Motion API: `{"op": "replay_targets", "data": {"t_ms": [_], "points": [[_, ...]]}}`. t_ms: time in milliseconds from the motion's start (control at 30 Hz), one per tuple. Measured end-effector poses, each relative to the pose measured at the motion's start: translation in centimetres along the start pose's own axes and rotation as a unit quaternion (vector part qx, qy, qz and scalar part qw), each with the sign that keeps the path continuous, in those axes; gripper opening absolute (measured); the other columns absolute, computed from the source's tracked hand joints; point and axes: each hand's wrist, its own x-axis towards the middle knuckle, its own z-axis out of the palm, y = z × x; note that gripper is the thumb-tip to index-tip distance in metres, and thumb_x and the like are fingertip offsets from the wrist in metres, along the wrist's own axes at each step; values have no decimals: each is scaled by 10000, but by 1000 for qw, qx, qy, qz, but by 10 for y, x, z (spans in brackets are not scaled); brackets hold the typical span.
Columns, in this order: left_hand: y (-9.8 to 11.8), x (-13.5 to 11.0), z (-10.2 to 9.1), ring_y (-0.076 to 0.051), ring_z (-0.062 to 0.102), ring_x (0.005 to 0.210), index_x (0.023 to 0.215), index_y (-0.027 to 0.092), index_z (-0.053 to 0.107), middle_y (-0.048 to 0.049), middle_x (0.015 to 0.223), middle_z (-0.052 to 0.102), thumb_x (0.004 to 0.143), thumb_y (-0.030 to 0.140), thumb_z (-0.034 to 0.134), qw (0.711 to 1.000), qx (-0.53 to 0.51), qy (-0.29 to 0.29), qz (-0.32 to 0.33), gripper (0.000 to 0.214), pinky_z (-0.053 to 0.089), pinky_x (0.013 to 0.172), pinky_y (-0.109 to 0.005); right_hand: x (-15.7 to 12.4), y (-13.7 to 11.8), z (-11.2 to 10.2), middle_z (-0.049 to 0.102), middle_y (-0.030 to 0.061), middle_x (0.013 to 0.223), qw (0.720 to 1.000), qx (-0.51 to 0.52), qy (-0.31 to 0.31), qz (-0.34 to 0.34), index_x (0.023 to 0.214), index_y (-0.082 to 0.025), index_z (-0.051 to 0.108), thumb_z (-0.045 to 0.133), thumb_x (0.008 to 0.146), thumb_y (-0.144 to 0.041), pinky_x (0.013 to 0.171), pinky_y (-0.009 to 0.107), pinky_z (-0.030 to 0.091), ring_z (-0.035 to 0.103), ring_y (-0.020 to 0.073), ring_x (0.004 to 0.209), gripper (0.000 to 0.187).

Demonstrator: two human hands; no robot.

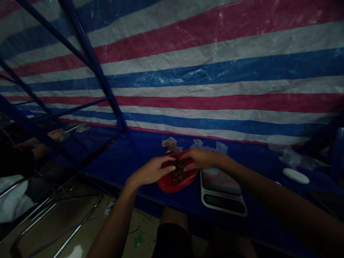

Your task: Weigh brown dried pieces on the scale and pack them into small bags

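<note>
Head view: both hands are seen together over a red bowl [166, 185], which is set on the blue table [129, 154] near its front edge. The bowl is filled with small dark brown bits [178, 175]; what they are cannot be told in the dim light. The left hand [149, 172] is laid at the bowl's left rim with its fingers curled inward, and the right hand [199, 159] is held over the far rim, fingers bent down onto the brown bits. The fingertips of both hands are brought close together above the bowl. Whether anything is pinched in either hand cannot be told.

Just right of the bowl a grey scale [223, 193] is placed, its pan bare. Behind the bowl a small clear packet [170, 144] with dark filling is seen, and beside it some limp clear bags [207, 145]. Further right a white disc [295, 176] lies on the table, well apart from the bowl. The back is closed off by a striped tarp [215, 71], crossed at the left by blue poles [91, 61]. At the far left another person's hand [55, 135] is rested on the table.
</note>
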Motion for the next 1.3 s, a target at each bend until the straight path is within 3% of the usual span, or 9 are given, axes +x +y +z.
{"op": "replay_targets", "data": {"t_ms": [133, 200, 233, 367, 733, 867, 1000, 1167, 1300], "points": [[-7, 35, -20, -224, 725, 906, 996, 174, 744, -82, 988, 785, 980, 455, 511, 991, 16, 125, -55, 365, 535, 825, -309, -6, -21, -1, 783, 68, 960, 997, -69, 20, -19, 1012, -182, 776, 600, 972, -242, 763, 291, 497, 710, 182, 836, 189], [-21, 60, -32, -236, 716, 878, 927, 172, 747, -95, 921, 779, 955, 469, 536, 955, 87, 230, -164, 365, 507, 785, -296, -11, -36, -1, 783, 73, 986, 993, -106, 49, -33, 1007, -192, 776, 575, 990, -272, 793, 311, 492, 714, 204, 894, 216], [-29, 71, -38, -267, 712, 895, 882, 155, 751, -125, 877, 772, 928, 476, 577, 944, 97, 243, -201, 368, 495, 763, -307, -14, -43, -1, 782, 76, 987, 990, -117, 61, -41, 1008, -193, 775, 569, 995, -290, 801, 320, 490, 713, 212, 910, 228], [-62, 100, -50, -257, 686, 739, 655, 130, 725, -110, 617, 699, 801, 426, 735, 937, 64, 210, -271, 330, 440, 626, -286, -25, -57, 1, 783, 73, 960, 989, -98, 95, -49, 1022, -198, 780, 578, 990, -317, 779, 321, 484, 709, 207, 864, 237], [-88, 105, -45, -167, 600, 583, 798, 59, 735, -118, 670, 714, 806, 481, 719, 931, -74, 177, -310, 422, 399, 533, -267, -37, -52, 16, 778, 59, 947, 986, 14, 164, -14, 991, -174, 779, 589, 982, -275, 765, 290, 486, 707, 172, 822, 216], [-81, 105, -46, -143, 545, 533, 699, 74, 726, -71, 561, 660, 715, 365, 810, 936, -100, 157, -298, 303, 346, 507, -259, -37, -55, 20, 780, 60, 966, 986, 32, 163, -13, 989, -179, 777, 598, 973, -253, 776, 287, 491, 711, 174, 848, 195], [-60, 97, -53, -160, 655, 709, 830, 90, 757, -131, 839, 771, 740, 382, 808, 945, -154, 164, -236, 310, 411, 571, -234, -38, -53, 24, 771, 48, 920, 975, 90, 204, -1, 948, -176, 764, 593, 969, -252, 767, 289, 497, 692, 165, 811, 188], [-16, 69, -64, -162, 680, 802, 890, 137, 762, -106, 922, 771, 694, 473, 859, 947, -233, 170, -140, 401, 414, 563, -192, -24, -51, 21, 710, 24, 803, 916, 261, 301, 43, 903, -160, 702, 598, 960, -330, 672, 268, 490, 642, 142, 713, 208], [18, 45, -56, -129, 644, 707, 800, 170, 761, -38, 781, 737, 688, 471, 876, 963, -214, 117, -112, 341, 408, 543, -182, -10, -60, 9, 658, 5, 754, 894, 331, 302, 27, 880, -166, 635, 593, 968, -436, 643, 258, 473, 610, 125, 673, 288]]}}
